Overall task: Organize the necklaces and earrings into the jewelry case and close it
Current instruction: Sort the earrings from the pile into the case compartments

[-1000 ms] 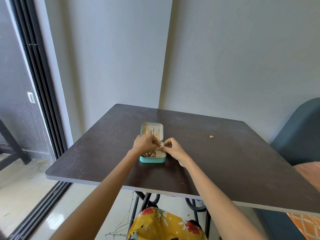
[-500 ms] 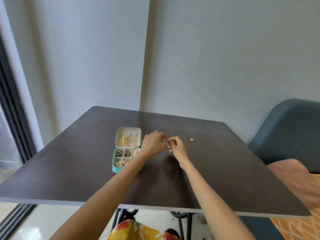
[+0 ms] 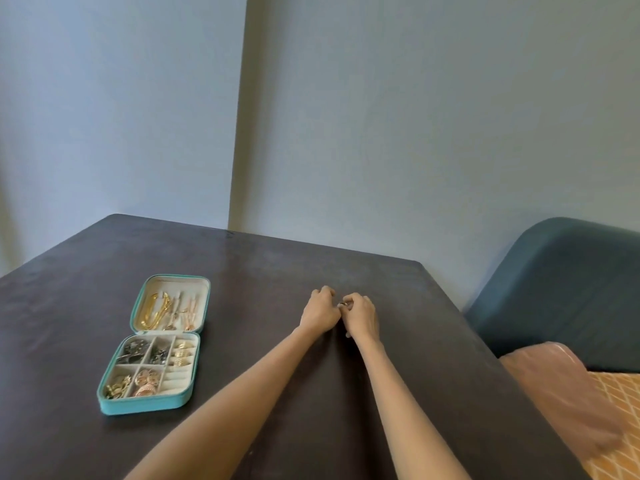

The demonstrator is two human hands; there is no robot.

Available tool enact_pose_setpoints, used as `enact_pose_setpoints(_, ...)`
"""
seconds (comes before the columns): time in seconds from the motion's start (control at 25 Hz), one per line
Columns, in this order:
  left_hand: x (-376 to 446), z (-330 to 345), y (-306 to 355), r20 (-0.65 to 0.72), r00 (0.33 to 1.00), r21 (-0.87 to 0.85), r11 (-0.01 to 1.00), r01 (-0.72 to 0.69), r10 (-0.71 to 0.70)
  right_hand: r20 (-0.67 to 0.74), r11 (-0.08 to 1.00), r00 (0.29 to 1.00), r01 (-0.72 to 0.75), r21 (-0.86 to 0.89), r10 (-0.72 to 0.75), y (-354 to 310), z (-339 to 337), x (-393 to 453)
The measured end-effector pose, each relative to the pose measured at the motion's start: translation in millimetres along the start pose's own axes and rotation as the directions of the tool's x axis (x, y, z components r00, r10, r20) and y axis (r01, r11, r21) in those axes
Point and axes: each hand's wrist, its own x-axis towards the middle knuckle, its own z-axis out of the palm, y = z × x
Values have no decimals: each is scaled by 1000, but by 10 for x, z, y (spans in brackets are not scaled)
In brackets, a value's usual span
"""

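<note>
A teal jewelry case (image 3: 104,408) lies open on the left of the dark table (image 3: 270,268). Gold necklaces and earrings hang in its lid (image 3: 204,292). Its divided base holds several small pieces. Well right of the case, my left hand (image 3: 319,309) and my right hand (image 3: 362,316) rest on the table with fingers curled. Their fingertips meet on a small earring (image 3: 342,303), which is mostly hidden.
The table's right edge runs diagonally beside a blue sofa (image 3: 561,278). A pink cushion (image 3: 554,386) and orange patterned fabric (image 3: 620,434) lie on the sofa. Grey walls stand just behind the table's far edge.
Both hands left the jewelry case and travelled right across the table, fingertips still together, to where a small gold earring lay. The view turned right, so the case now sits at the left.
</note>
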Motion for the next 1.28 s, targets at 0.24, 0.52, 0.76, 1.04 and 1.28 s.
enact_pose_setpoints(0.24,120,-59,-36,57,998,42,998,-37,35,29,995,999,-29,90,27,51,17,91)
enact_pose_setpoints(0.52,-313,-637,-123,60,986,3,988,-154,154,395,759,917,-215,614,-60,-243,-133,-506)
enact_pose_setpoints(0.76,-898,-1428,-399,44,967,98,962,-256,253,457,765,859,-132,631,-229,-816,-77,-1026)
enact_pose_setpoints(1.04,-1433,-2114,-928,146,962,212,942,-259,232,593,917,733,102,387,-332,-1440,148,-1493)
enact_pose_setpoints(1.28,-1626,-2142,-1123,61,987,309,938,-158,147,668,952,680,246,180,-302,-1657,214,-1593)
